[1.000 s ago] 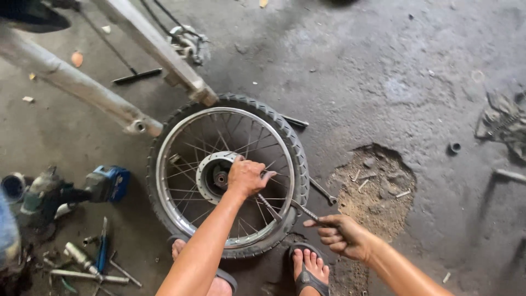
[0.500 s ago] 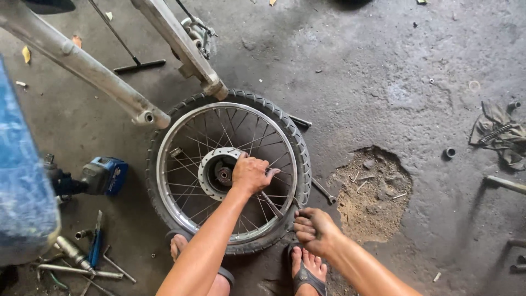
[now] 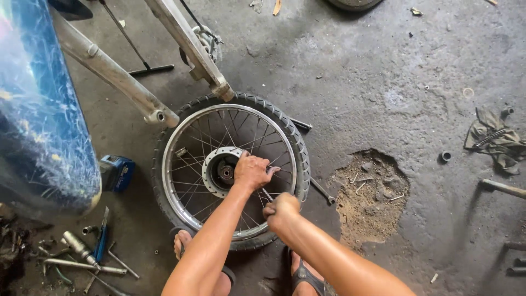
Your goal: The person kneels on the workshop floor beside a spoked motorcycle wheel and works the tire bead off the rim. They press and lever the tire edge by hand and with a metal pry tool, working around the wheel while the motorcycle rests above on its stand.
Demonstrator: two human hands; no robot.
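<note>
On the concrete floor (image 3: 383,66), a spoked wheel (image 3: 230,170) with its tyre on is lying flat, just in front of the person's two sandalled feet. At the wheel's centre the hub (image 3: 222,171) is facing up. The left hand (image 3: 252,171) is resting palm-down on the spokes just at three o'clock from the hub, its fingers curled loosely over the spokes and pressing on them rather than closing around anything. The right hand (image 3: 281,211) is sitting at about five o'clock on the wheel, over the inner side of the rim, and is clenching into a fist around a thin metal tool (image 3: 267,194) whose tip is pointing up toward the hub; what kind of tool it is cannot be told.

At eleven and twelve o'clock from the wheel, two grey metal fork legs (image 3: 115,77) are slanting down and ending just above the tyre's edge. At nine o'clock a large blue bodywork panel (image 3: 44,109) is filling the left side of the view, and a small blue box (image 3: 116,172) is lying near the tyre beneath it. At seven o'clock a scatter of hand tools (image 3: 82,255) is lying on the floor. At three o'clock from the wheel a rough broken patch of sandy ground (image 3: 370,200) is showing, with a long wrench (image 3: 322,191) lying between it and the tyre. Well apart, at the far right, a crumpled rag (image 3: 493,140) is lying.
</note>
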